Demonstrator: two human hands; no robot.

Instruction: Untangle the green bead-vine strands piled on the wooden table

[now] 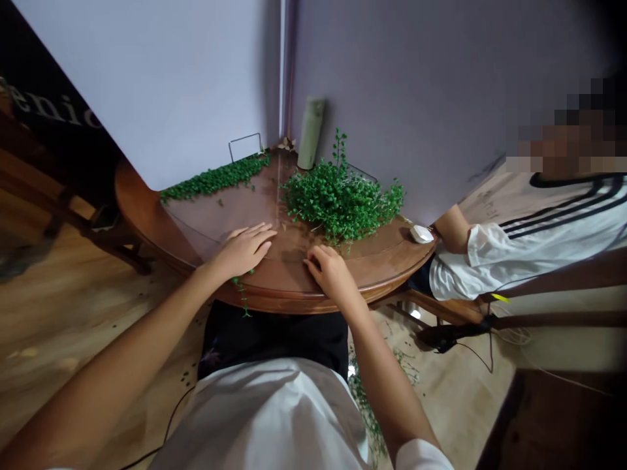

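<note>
My left hand lies flat on the round wooden table, fingers stretched out and pointing right, with a thin green strand hanging from under it over the table edge. My right hand rests on the table near the front edge, its fingers curled down onto the wood; whether they pinch anything is hidden. Just beyond it sits a heap of small-leaved green vines. A second row of the same vines lies along the far left wall.
A pale green cylinder bottle stands in the wall corner beside a wire frame. A white mouse-like object lies at the table's right edge by another person's arm. Green bits litter the floor.
</note>
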